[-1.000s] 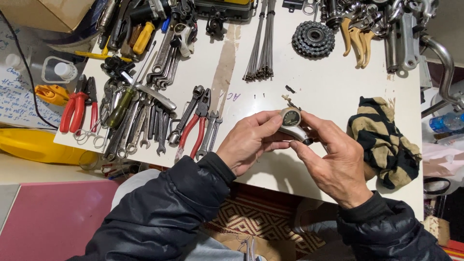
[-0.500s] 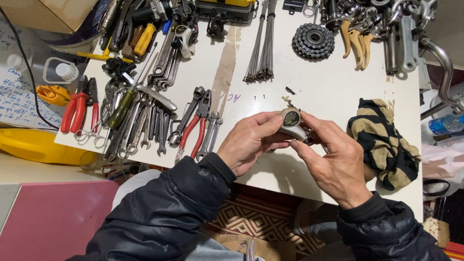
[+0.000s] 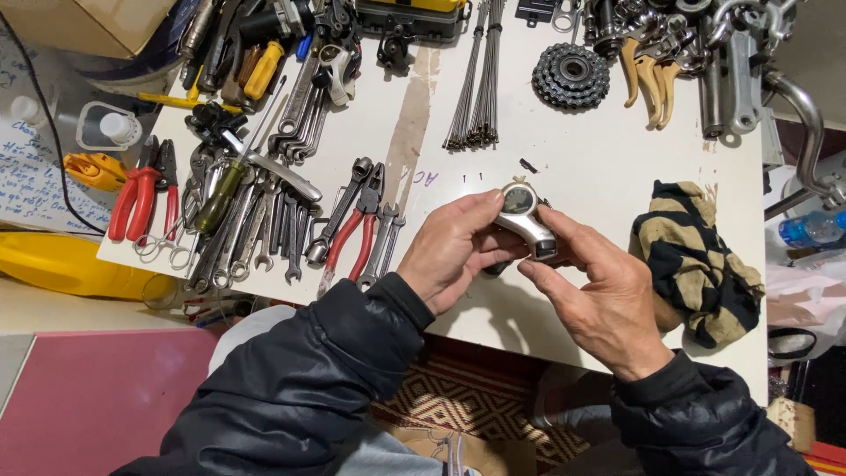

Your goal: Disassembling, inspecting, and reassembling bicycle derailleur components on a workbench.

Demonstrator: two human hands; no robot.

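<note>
Both hands are up over the near edge of the bench, working on one small part. The left hand (image 3: 454, 251) wraps its fingers around the near end of a silver bike shifter (image 3: 522, 220), the kind with a round dial window on top, and the right hand (image 3: 599, 295) pinches the other end between thumb and fingertips. So the shifter is held in the air between the two hands, just above the white bench (image 3: 573, 167), not resting on it.

How far along? Hard to call — the shifter looks whole, no cover off that I can see, and no tool is in either hand, so my guess is it's more of an inspect-and-fiddle stage with the real work left to do.

Just right of the hands, a black-and-tan striped rag (image 3: 692, 256) lies near the right edge. To the left, red-handled pliers (image 3: 352, 234) and a spread of wrenches (image 3: 256, 234). Further back, a bundle of spokes (image 3: 476, 88) — and a freewheel cog cluster (image 3: 571, 75) by the far edge, with brake levers (image 3: 648, 66) piled in the far right corner.
</note>
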